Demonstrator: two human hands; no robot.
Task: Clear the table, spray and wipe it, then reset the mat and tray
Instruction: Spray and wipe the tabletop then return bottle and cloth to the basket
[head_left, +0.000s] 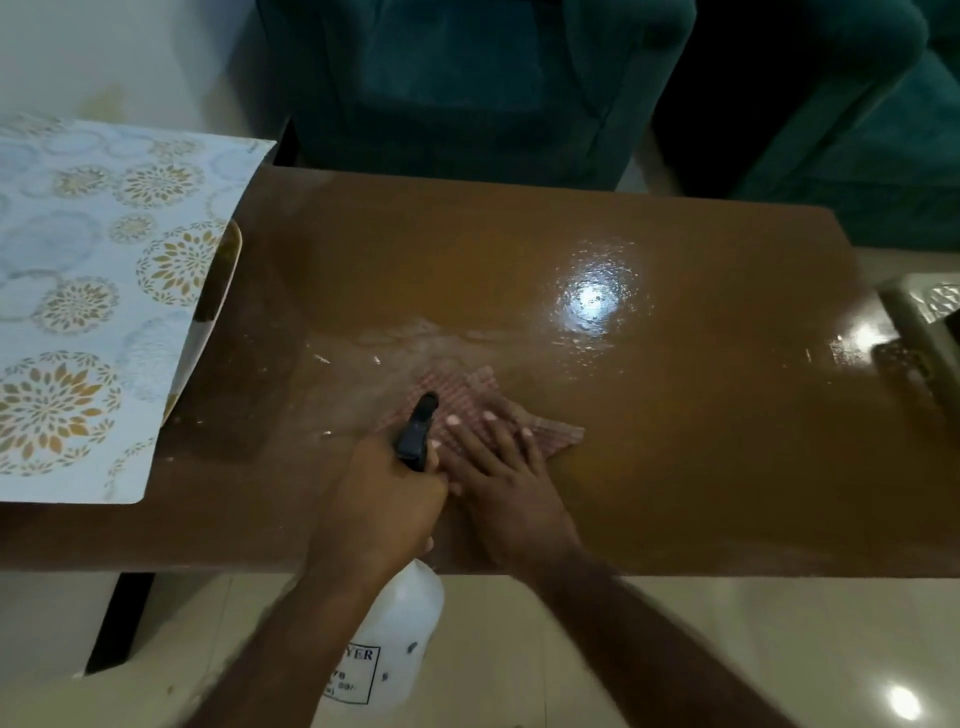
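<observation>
My left hand (379, 499) grips a white spray bottle (387, 639) by its black trigger head, with the nozzle pointing over the brown table (675, 415). My right hand (498, 478) lies flat, fingers spread, on a red checked cloth (467, 395) near the table's front middle. Wet streaks and small crumbs show on the surface just beyond and left of the cloth. A pale blue mat (78, 312) with gold flower patterns lies at the left end, hanging over the table's edge. A tray's rim (228, 280) peeks out from under the mat's right side.
Dark green upholstered chairs (467, 88) stand behind the table's far edge. A pale patterned object (930, 322) sits at the right edge of view beside the table. Glossy cream floor tiles (779, 649) lie below the front edge.
</observation>
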